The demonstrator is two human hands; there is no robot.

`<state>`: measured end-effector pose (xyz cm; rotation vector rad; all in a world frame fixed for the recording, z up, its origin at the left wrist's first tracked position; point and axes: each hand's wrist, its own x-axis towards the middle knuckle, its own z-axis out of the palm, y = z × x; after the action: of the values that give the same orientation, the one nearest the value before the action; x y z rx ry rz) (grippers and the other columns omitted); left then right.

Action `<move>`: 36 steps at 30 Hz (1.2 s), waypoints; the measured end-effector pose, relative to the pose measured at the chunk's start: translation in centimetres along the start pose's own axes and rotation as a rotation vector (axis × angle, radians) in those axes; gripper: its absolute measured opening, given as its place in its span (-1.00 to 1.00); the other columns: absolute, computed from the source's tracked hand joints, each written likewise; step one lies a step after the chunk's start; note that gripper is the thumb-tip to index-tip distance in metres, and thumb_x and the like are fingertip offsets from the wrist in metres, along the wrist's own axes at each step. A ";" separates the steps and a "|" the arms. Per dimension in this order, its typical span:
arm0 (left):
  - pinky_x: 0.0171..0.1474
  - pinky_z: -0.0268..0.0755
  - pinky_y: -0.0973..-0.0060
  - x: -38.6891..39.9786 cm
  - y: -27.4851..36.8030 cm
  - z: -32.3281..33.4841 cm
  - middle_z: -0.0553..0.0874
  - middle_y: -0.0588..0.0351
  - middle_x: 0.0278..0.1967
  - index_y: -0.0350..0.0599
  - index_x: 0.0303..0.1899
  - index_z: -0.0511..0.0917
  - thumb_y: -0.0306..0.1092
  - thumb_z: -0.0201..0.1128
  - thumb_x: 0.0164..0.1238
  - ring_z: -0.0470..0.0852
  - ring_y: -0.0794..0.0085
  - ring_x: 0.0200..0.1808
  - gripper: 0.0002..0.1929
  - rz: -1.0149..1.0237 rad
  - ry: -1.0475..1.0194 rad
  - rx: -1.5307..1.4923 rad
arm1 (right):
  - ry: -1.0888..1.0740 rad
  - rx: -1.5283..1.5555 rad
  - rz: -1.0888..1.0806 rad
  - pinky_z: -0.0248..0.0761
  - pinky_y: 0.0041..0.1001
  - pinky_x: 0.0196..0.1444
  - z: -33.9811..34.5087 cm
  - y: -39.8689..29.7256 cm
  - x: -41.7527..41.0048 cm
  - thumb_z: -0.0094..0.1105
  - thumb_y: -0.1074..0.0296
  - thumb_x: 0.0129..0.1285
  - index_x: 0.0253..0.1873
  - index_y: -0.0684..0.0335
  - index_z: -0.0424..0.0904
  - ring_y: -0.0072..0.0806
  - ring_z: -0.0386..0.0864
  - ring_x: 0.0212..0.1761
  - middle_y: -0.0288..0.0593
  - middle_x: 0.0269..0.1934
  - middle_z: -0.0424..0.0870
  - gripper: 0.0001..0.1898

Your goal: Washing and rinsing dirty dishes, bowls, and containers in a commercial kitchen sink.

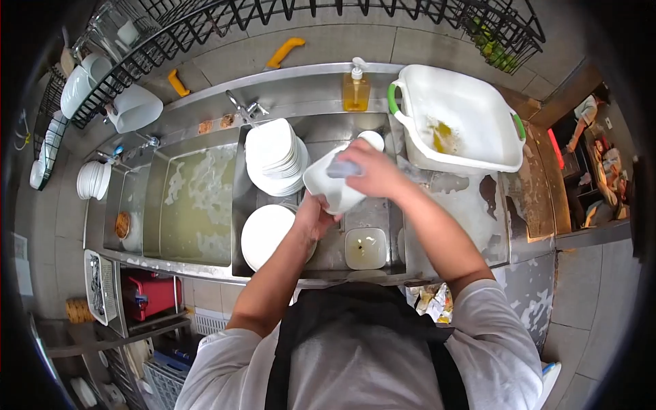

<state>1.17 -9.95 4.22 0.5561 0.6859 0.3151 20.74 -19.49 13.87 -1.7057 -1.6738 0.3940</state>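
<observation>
Over the middle basin of a steel sink [320, 264], my left hand [313, 218] grips the lower edge of a white rectangular dish [328, 192], which is tilted. My right hand [361, 166] presses a translucent, greyish thing, blurred and not clearly identifiable, against the dish's inside. Left of the dish a stack of white square plates [269, 143] rests on rounder ones, and white round plates [266, 238] lie below it. A small white square bowl [365, 248] with cloudy liquid sits below my hands. A small white round dish [372, 139] is just beyond my right hand.
A white tub [466, 118] with green handles stands at right, near a pump bottle [356, 92] of amber liquid. Left lies a basin of murky, foamy water [200, 205]. A tap [246, 108] rises behind the basins. A black wire rack [307, 6] hangs overhead. Another person [584, 115] is at far right.
</observation>
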 end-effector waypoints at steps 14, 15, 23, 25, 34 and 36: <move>0.21 0.65 -0.21 -2.1 0.4 -0.3 0.55 -0.10 0.27 -0.07 0.50 0.25 -0.61 0.02 0.01 0.60 -0.11 0.30 -0.16 0.344 0.031 0.138 | -0.524 -0.617 0.182 0.52 -0.10 0.27 4.9 1.1 2.4 0.27 0.41 0.13 -0.14 0.25 0.80 0.00 0.59 0.25 0.07 0.10 0.68 -0.79; 0.18 0.67 -0.20 -2.1 -0.2 0.5 0.56 -0.09 0.26 -0.05 0.51 0.23 -0.62 0.01 0.00 0.62 -0.09 0.26 -0.14 0.315 0.026 0.140 | -0.522 -0.620 0.190 0.52 -0.10 0.27 5.6 1.3 2.7 0.27 0.41 0.13 -0.14 0.25 0.80 0.00 0.59 0.25 0.07 0.10 0.68 -0.79; 0.18 0.65 -0.33 -2.1 0.7 -1.4 0.41 -0.09 0.38 0.09 0.55 0.12 -0.60 0.00 -0.08 0.57 -0.04 0.31 -0.05 0.161 -0.092 0.169 | -0.359 -0.721 0.099 0.51 -0.12 0.28 6.7 1.2 0.8 0.35 0.38 0.14 -0.03 0.15 0.81 -0.04 0.62 0.25 -0.03 0.16 0.68 -0.73; 0.20 0.64 -0.35 -2.8 0.9 0.2 0.42 -0.11 0.36 0.00 0.53 0.15 -0.61 0.01 -0.09 0.57 -0.07 0.30 -0.07 0.119 -0.113 0.090 | -0.034 -0.640 -0.005 0.51 -0.18 0.30 7.1 0.8 1.9 0.33 0.40 0.17 -0.01 0.09 0.82 -0.06 0.62 0.25 -0.07 0.17 0.69 -0.72; 0.18 0.68 -0.31 -3.2 1.6 -0.4 0.52 -0.09 0.29 -0.12 0.47 0.27 -0.62 0.00 -0.05 0.60 -0.12 0.31 -0.16 -0.032 -0.271 0.127 | -0.053 -0.310 -0.257 0.46 -0.13 0.28 6.5 -0.3 1.7 0.32 0.35 0.18 0.00 0.08 0.74 -0.13 0.50 0.24 -0.18 0.09 0.59 -0.73; 0.17 0.69 -0.30 -3.8 2.2 0.1 0.52 -0.09 0.29 -0.11 0.48 0.25 -0.63 -0.01 -0.04 0.61 -0.11 0.30 -0.15 -0.010 -0.277 0.164 | -0.014 -0.559 -0.122 0.43 -0.12 0.29 5.6 0.1 1.6 0.28 0.35 0.20 -0.02 0.10 0.74 -0.11 0.50 0.25 -0.15 0.08 0.60 -0.76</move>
<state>-1.71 -9.93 7.46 0.7365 0.4484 0.1685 17.32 -16.48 10.26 -1.9694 -2.0121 -0.1395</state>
